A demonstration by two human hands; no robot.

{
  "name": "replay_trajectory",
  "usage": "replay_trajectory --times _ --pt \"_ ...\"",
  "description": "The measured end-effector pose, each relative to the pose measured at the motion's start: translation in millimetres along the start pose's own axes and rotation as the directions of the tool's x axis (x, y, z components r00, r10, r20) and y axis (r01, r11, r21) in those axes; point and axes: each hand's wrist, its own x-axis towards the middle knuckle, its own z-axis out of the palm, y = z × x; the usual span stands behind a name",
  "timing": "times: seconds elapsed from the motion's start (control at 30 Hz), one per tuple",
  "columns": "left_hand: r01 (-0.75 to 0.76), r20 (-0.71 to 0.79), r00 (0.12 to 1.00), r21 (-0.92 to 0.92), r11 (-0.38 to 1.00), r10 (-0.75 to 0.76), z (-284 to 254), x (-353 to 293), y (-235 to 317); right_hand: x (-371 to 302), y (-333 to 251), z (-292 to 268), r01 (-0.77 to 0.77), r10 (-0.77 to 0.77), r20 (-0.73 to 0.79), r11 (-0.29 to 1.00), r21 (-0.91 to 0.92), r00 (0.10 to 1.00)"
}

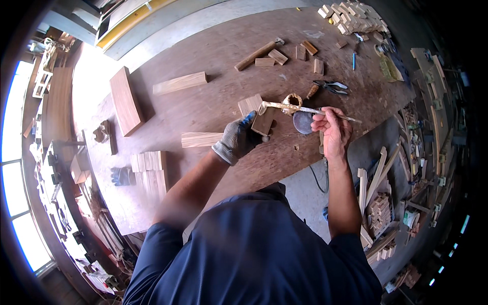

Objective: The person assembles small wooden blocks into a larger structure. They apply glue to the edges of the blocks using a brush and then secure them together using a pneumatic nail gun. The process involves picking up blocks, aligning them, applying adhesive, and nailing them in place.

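Head: stick (308,110) in right fingers (331,117)

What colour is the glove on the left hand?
The glove is mostly grey, with blue near a fingertip; best seen in the head view.

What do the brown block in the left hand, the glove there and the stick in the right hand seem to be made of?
Block: looks like wood, matt, likely unvarnished, from its brown, shineless face. Glove: seemingly knitted fabric, from its soft grey, cuffed wrist. Stick: unclear, perhaps wood; a pale, lumpy crust hides its surface near one end.
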Motion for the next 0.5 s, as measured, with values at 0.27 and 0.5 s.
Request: replay_trajectory --times 0.27,0.5 --pt "-0.014 0.064 0.998 0.033 0.999 0.012 -14.0 2.4 -1.2 -10.7 -5.4 1.8 0.058 -0.051 0.086 0.995 -0.077 0.995" --pt "-0.031 -0.09 0.996 -0.018 0.999 0.029 -4.1 2.1 0.7 -36.4 -18.8 9.2 0.118 -0.08 0.231 0.98 -0.158 0.97"
